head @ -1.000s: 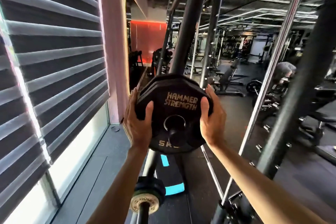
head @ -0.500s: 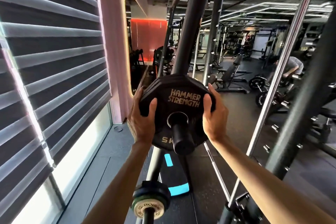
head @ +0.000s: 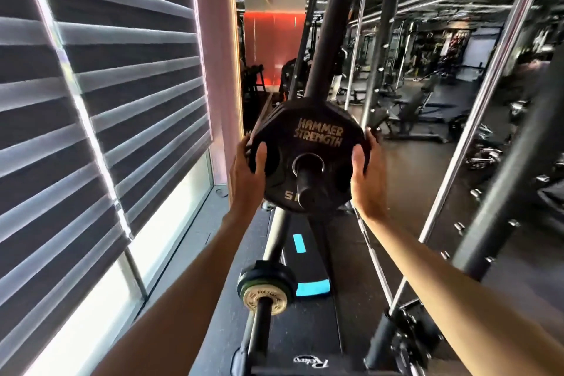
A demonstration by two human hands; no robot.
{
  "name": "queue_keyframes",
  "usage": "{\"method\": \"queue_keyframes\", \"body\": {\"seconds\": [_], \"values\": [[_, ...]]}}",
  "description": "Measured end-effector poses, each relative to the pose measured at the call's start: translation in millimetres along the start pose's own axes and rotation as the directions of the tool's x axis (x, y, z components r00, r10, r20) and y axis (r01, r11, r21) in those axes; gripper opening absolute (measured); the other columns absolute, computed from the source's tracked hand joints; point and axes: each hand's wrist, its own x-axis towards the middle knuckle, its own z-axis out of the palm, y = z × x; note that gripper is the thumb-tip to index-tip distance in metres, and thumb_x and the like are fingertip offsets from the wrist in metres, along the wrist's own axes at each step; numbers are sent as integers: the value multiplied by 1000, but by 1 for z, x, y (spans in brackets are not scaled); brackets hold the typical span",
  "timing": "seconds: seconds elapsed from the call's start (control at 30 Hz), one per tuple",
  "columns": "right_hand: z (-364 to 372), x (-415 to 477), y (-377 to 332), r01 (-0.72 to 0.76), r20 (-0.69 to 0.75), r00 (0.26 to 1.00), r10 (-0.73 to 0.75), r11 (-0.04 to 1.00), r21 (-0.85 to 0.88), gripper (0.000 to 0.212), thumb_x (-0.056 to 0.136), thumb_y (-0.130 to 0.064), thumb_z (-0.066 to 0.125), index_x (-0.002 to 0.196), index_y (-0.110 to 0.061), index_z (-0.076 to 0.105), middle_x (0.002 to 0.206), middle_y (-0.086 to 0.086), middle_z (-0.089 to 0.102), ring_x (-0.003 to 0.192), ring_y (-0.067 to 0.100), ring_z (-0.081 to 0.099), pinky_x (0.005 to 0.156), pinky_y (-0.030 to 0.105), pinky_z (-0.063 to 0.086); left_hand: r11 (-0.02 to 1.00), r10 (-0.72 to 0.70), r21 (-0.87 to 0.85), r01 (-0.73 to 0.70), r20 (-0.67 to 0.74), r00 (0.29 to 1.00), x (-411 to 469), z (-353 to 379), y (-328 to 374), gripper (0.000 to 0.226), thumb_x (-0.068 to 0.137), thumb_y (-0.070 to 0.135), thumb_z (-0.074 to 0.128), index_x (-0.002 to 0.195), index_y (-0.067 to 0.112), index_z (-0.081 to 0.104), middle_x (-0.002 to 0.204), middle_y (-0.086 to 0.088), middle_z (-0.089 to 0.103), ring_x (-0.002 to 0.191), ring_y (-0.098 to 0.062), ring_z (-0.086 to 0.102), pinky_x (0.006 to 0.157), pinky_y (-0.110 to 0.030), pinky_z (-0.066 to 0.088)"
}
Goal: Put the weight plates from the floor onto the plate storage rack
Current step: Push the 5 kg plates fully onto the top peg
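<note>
– Up on the rack's peg at 12 o'clock, that's where the weight plate (head: 317, 133) is right now. It's black, the gold HAMMER STRENGTH lettering faces me, and the end of the peg (head: 306, 192) pokes out through its centre hole.

– nice. how are you holding it?

– Both hands. My left hand (head: 244, 177) grips the rim at the plate's 9 o'clock, thumb flat on the front face, fingers curled round the back. My right hand (head: 367, 180) does the same at 3 o'clock, thumb on the face and fingers wrapped behind the edge.

– what else is around you?

– So the rack upright (head: 331, 40) runs up from behind the plate toward 12. Lower down, at about 6 o'clock, a second peg (head: 259, 323) sticks out toward me with a few small plates (head: 268, 276) on it, the front one with a gold face. Under that the floor mat (head: 305, 330) is black with blue marks. On my left the window blinds (head: 106, 101) fill everything from 8 to 11 o'clock, and a chrome pole (head: 477, 119) slants up at 2 o'clock. The gym behind all that is too blurry to call.
</note>
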Motion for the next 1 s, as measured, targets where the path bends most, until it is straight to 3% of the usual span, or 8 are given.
{"method": "queue_keyframes", "body": {"seconds": [0.07,0.2,0.27,0.37,0.47,0.57,0.8,1.0], "values": [[6,-31,20,-108,-23,994,109,993,44,48,104,-44,37,147,-22,37,143,-7,48,131,4,45,113,27,35,998,-46,37,47,-26,999,-22,-10,-14,36,101,42,44,126,17,53,111,4,66,96,-10,62,81,-26,52],[26,-112,45,-427,121,898,424,904,-2,51,105,-35,41,149,-11,33,131,-2,52,117,9,52,90,8,35,961,-197,203,188,23,980,-72,-28,-69,27,98,35,53,113,12,59,96,-5,70,76,-17,65,67,-27,50],[42,-154,60,-479,209,843,496,869,-127,53,102,-44,43,139,-7,46,124,5,62,113,19,59,90,17,40,922,-301,276,273,64,951,-96,-41,-104,23,96,32,56,105,11,61,89,-4,70,71,-19,66,65,-27,50],[80,-210,85,-434,387,753,532,844,-315,53,94,-52,45,112,-5,62,107,15,70,105,33,65,90,38,48,864,-403,383,326,139,905,-124,-65,-159,19,95,26,58,93,8,64,81,-8,72,75,-27,70,68,-34,54],[126,-245,83,-314,576,605,550,829,-463,32,101,-30,49,101,-2,64,102,18,71,101,36,64,85,37,42,776,-515,512,368,177,839,-137,-96,-206,14,93,24,58,92,12,66,84,-10,73,79,-26,69,67,-27,48],[188,-269,82,-159,730,438,524,845,-511,41,98,-40,42,86,-7,64,93,19,70,92,35,64,81,38,44,685,-615,627,370,228,754,-133,-132,-258,13,90,30,57,88,21,65,88,-12,73,84,-31,69,74,-33,54],[322,-297,71,-72,776,107,622,783,-618,33,98,-29,52,94,0,66,93,19,74,91,32,68,87,39,52,563,-719,816,134,403,567,-86,-217,-351,30,96,29,51,110,7,66,116,-17,67,108,-35,62,89,-39,52],[414,-291,82,9,767,-5,641,767,-641,29,100,-31,50,111,-7,61,104,13,70,98,28,64,85,33,47,521,-797,852,52,463,388,-39,-246,-419,30,98,32,52,111,8,65,107,-14,68,95,-31,67,85,-42,57]]}}
